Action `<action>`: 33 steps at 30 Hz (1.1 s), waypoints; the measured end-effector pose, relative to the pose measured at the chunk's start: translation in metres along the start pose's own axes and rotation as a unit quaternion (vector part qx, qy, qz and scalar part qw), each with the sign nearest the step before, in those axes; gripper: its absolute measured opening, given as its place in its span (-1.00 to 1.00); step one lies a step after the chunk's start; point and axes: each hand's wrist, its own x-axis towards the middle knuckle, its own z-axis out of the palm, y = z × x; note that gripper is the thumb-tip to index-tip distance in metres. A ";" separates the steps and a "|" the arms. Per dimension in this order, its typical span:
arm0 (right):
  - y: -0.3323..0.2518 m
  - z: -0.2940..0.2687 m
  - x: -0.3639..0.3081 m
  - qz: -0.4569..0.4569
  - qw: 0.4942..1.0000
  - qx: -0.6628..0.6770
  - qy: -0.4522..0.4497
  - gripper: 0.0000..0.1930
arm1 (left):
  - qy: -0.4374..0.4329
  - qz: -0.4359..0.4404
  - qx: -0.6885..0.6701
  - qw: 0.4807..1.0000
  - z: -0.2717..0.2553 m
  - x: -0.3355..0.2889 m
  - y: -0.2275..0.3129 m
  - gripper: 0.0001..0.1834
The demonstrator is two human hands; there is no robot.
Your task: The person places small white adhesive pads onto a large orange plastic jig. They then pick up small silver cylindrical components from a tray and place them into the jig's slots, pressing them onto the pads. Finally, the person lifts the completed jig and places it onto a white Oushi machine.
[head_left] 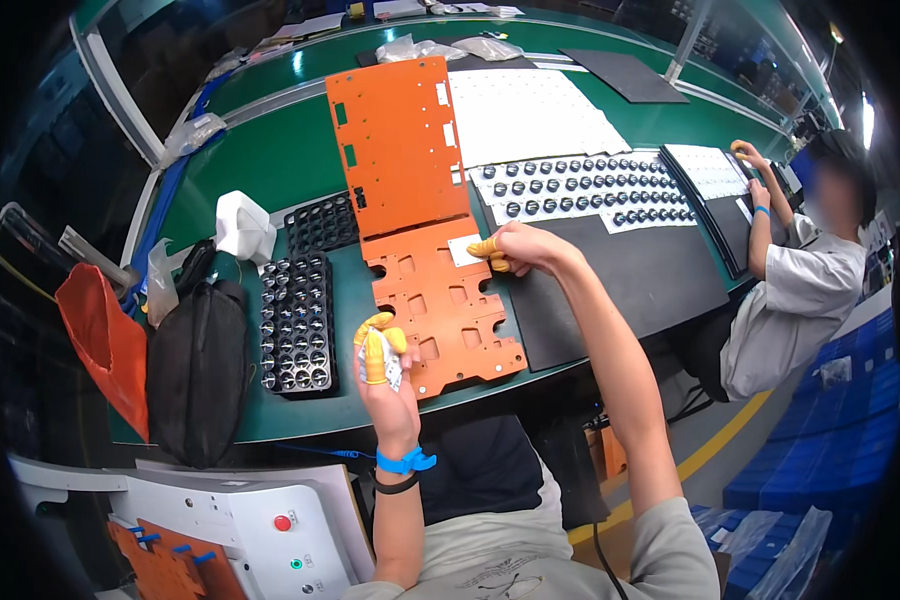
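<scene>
An orange fixture lies open on the green table, its lower plate (pixel 435 318) full of square cutouts and its lid (pixel 395 150) laid back behind it. My right hand (pixel 532 248), with yellow covers on the fingertips, pinches the right edge of a small white plate (pixel 463 251). This plate rests over the upper right part of the lower plate. My left hand (pixel 386 372), also in yellow finger covers, is curled around several small white plates (pixel 394 369) by the fixture's lower left edge. The fingers partly hide them.
Black trays, one filled with round metallic parts (pixel 296 325) and another behind it (pixel 320 223), stand left. White sheets with black round parts (pixel 580 185) lie right, above a black mat (pixel 610 285). A white container (pixel 243 226) and black bag (pixel 200 365) sit left. A co-worker (pixel 805 260) works at right.
</scene>
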 end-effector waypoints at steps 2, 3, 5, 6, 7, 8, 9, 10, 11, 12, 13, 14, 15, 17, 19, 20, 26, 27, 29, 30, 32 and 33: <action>0.000 -0.011 0.010 0.026 0.998 -0.013 -0.060 -0.52 | 0.010 -0.016 -0.036 0.999 -0.003 0.004 0.000 -0.61; 0.001 -0.012 0.011 0.017 0.997 -0.054 -0.045 -0.52 | 0.017 -0.023 -0.054 0.998 -0.005 0.006 0.000 -0.61; 0.000 -0.011 0.014 0.028 0.997 -0.060 -0.034 -0.52 | 0.017 -0.045 -0.101 0.994 -0.006 0.008 0.005 -0.64; 0.000 -0.010 0.016 0.034 0.997 -0.064 -0.029 -0.52 | 0.019 -0.056 -0.124 0.991 -0.005 0.008 0.008 -0.66; 0.002 -0.014 0.020 0.034 0.997 -0.049 -0.044 -0.54 | 0.017 -0.068 -0.144 0.987 -0.003 0.008 0.012 -0.66; 0.003 -0.016 0.020 0.033 0.997 -0.061 -0.033 -0.55 | 0.017 -0.077 -0.163 0.983 -0.001 0.008 0.017 -0.66; 0.004 -0.018 0.019 0.031 0.997 -0.073 -0.021 -0.56 | 0.018 -0.086 -0.183 0.979 -0.001 0.008 0.020 -0.66; 0.005 -0.018 0.019 0.030 0.996 -0.086 -0.009 -0.57 | -0.003 -0.098 -0.196 0.976 -0.002 0.006 0.022 -0.64; -0.009 -0.006 0.007 0.004 0.991 -0.125 0.040 -0.57 | -0.017 -0.101 -0.205 0.973 -0.008 0.003 0.027 -0.62; -0.017 -0.001 -0.004 0.000 0.987 -0.146 0.063 -0.55 | -0.037 -0.110 -0.217 0.969 -0.011 0.000 0.031 -0.60; -0.020 0.004 -0.008 -0.001 0.982 -0.167 0.087 -0.56 | -0.016 -0.124 -0.217 0.968 -0.013 -0.003 0.033 -0.55; -0.021 0.009 -0.010 -0.002 0.976 -0.186 0.113 -0.57 | -0.022 -0.123 -0.227 0.966 -0.015 -0.005 0.037 -0.56; -0.021 0.018 -0.015 -0.051 0.946 -0.260 0.189 -0.57 | -0.028 -0.122 -0.238 0.963 -0.015 -0.009 0.042 -0.56; -0.020 0.036 -0.025 -0.148 0.843 -0.393 0.335 -0.57 | -0.055 -0.113 -0.276 0.953 -0.020 -0.016 0.050 -0.53; -0.038 0.064 -0.028 -0.228 0.811 -0.358 0.403 -0.65 | -0.022 -0.112 -0.281 0.953 -0.021 -0.025 0.055 -0.51; -0.051 0.083 -0.029 -0.275 0.807 -0.308 0.422 -0.68 | -0.007 -0.112 -0.285 0.952 -0.023 -0.029 0.058 -0.49; -0.096 0.189 -0.006 -0.413 0.861 -0.173 0.242 -0.76 | -0.009 -0.140 -0.312 0.940 -0.044 -0.038 0.065 -0.43; -0.103 0.198 -0.001 -0.415 0.867 -0.167 0.217 -0.75 | 0.002 -0.147 -0.311 0.939 -0.049 -0.040 0.065 -0.42; -0.111 0.213 0.014 -0.411 0.870 -0.179 0.202 -0.72 | 0.037 -0.142 -0.257 0.955 -0.054 -0.045 0.065 -0.38; -0.111 0.220 0.023 -0.404 0.868 -0.197 0.210 -0.71 | 0.042 -0.129 -0.242 0.961 -0.054 -0.045 0.066 -0.38; -0.116 0.230 0.032 -0.384 0.868 -0.207 0.236 -0.71 | 0.053 -0.101 -0.215 0.970 -0.054 -0.047 0.070 -0.38; -0.119 0.235 0.032 -0.375 0.869 -0.218 0.239 -0.70 | 0.032 -0.090 -0.218 0.971 -0.059 -0.048 0.072 -0.38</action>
